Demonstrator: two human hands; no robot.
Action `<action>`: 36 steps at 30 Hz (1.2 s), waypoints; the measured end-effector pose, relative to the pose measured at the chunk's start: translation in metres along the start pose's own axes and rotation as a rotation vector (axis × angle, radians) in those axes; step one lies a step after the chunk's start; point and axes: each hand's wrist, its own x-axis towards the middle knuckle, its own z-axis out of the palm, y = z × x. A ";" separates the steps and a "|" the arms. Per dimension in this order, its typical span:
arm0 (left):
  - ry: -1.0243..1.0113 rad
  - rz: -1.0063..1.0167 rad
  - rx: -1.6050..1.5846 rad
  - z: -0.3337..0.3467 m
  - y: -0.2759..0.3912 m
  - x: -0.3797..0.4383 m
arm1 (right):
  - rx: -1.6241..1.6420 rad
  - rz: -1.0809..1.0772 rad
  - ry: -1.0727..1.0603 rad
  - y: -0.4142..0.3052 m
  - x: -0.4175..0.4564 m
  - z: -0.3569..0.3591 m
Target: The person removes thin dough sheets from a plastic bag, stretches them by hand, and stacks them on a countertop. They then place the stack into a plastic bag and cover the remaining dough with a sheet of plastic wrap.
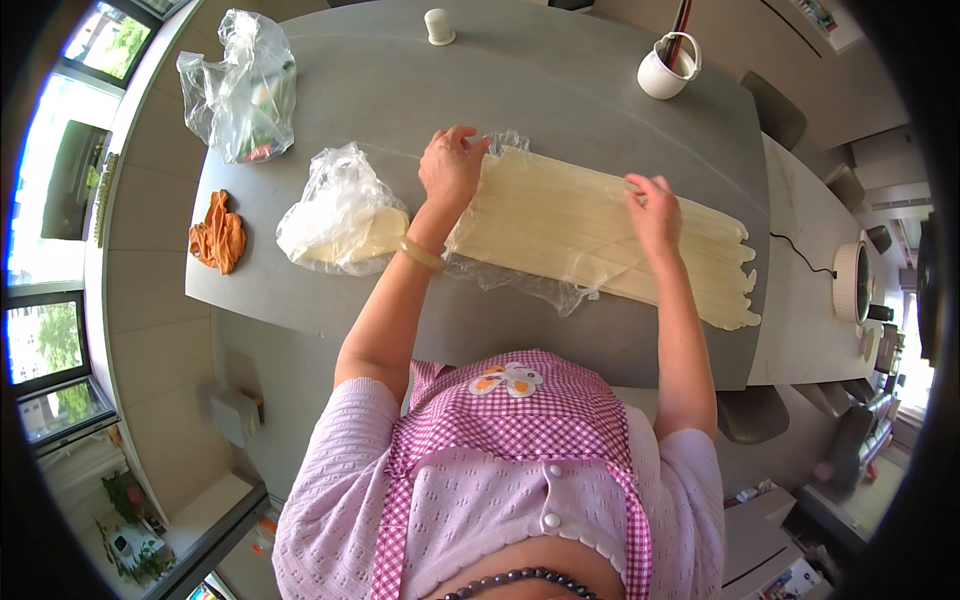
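A long pale-yellow sheet [555, 210] of food, perhaps dough or tofu skin, lies flat across the table before me. Its right end is ragged. Clear plastic film [517, 277] spreads around and over its left part, with a crumpled edge on the near side. My left hand [454, 166], a bangle on its wrist, pinches the film at the sheet's far left corner. Above the sheet's far edge is my right hand [655, 214], thumb and fingertips drawn together; whether film is between them is unclear. Left of the sheet, a clear plastic bag [341, 206] holds more pale-yellow food.
A knotted plastic bag [251, 94] with colourful contents stands at the table's far left, near an orange cloth [217, 234]. A small white container [439, 27] and a white handled pot [666, 69] with sticks stand farther back. A corded round appliance [851, 281] sits rightward.
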 end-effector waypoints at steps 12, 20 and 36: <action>-0.051 -0.004 0.087 0.030 -0.001 0.017 | -0.147 -0.075 -0.037 -0.003 0.016 0.029; -0.051 0.032 0.072 0.019 0.000 0.019 | -0.058 -0.093 -0.143 -0.018 0.010 0.013; -0.138 0.083 0.152 0.022 0.004 0.020 | -0.037 -0.089 -0.063 -0.007 0.009 0.016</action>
